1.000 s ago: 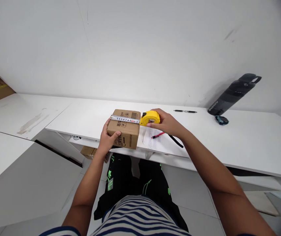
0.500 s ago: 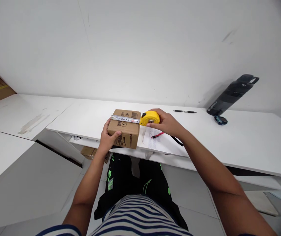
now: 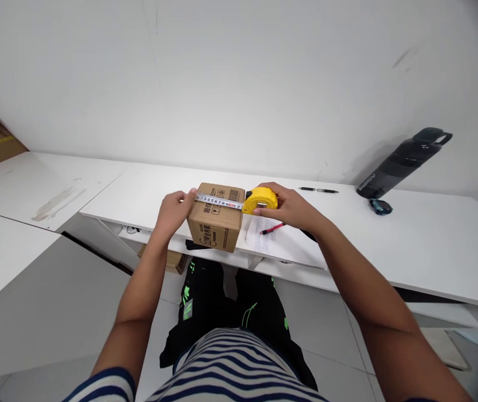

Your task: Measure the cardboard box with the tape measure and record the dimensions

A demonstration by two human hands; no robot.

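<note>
- At the near edge of the desk point(image 3: 390, 245): cardboard box point(image 3: 216, 220) sits close to the drop; left hand point(image 3: 173, 211) pinches the end of the tape blade point(image 3: 220, 201) at the box's top left edge, right hand point(image 3: 291, 207) closed round the yellow tape case point(image 3: 259, 200)
- Risk, I judge: a pull could skid the box off, or the blade slips free and snaps back
- Open desk lies right, beyond the red pen point(image 3: 273, 228)

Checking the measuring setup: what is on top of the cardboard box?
A tape blade lies across the top of the cardboard box, from the left hand at its left edge to the tape measure case in the right hand. The hook is hidden under the left hand.
</note>
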